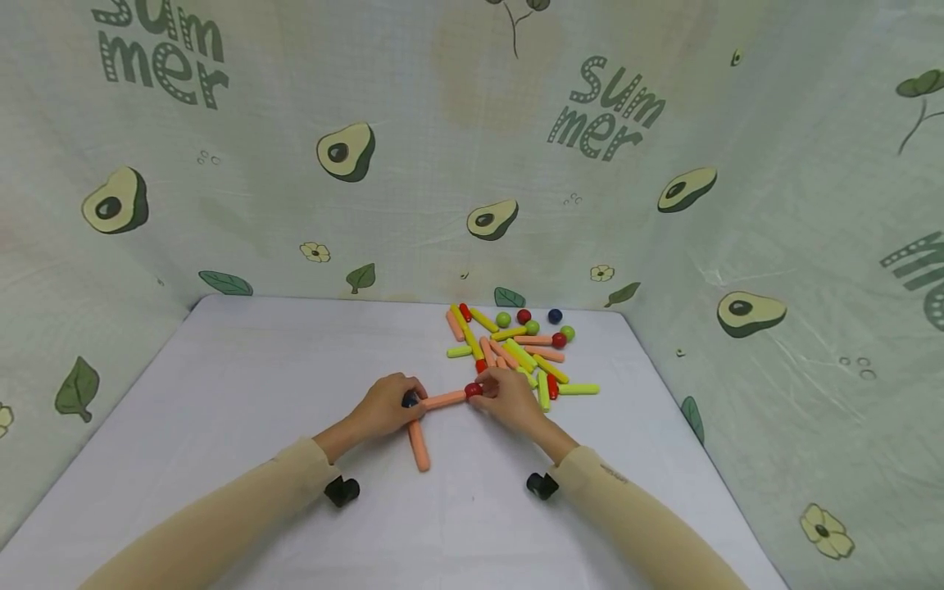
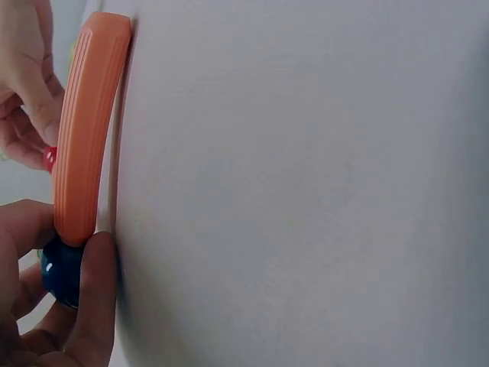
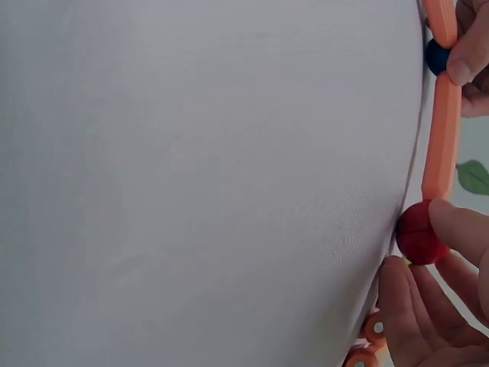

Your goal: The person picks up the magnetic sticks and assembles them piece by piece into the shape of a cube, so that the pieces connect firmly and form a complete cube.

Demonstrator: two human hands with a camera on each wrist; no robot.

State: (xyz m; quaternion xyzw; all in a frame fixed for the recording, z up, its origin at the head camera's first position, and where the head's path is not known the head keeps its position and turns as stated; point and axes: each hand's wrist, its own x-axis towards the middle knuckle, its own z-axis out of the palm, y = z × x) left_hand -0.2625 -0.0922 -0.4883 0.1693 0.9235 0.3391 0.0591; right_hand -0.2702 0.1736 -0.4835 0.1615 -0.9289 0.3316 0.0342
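My left hand (image 1: 389,404) grips a dark blue ball (image 2: 63,271) between thumb and fingers. Two orange rods meet at that ball: one orange rod (image 1: 418,445) points toward me, and the other orange rod (image 1: 445,400) runs right to a red ball (image 3: 420,233). The right hand (image 1: 510,400) pinches this red ball at the rod's far end. In the left wrist view the nearer orange rod (image 2: 92,126) rises from the blue ball and partly covers the red one. Fingers hide part of each ball.
Behind and right of my right hand lies a loose pile of yellow rods (image 1: 509,333), lime rods (image 1: 578,389), orange rods and short red rods (image 1: 552,387). Green balls (image 1: 503,319), red balls (image 1: 524,315) and a dark blue ball (image 1: 555,315) lie at its back. Printed cloth (image 1: 413,205) hangs behind the white tabletop (image 1: 295,360).
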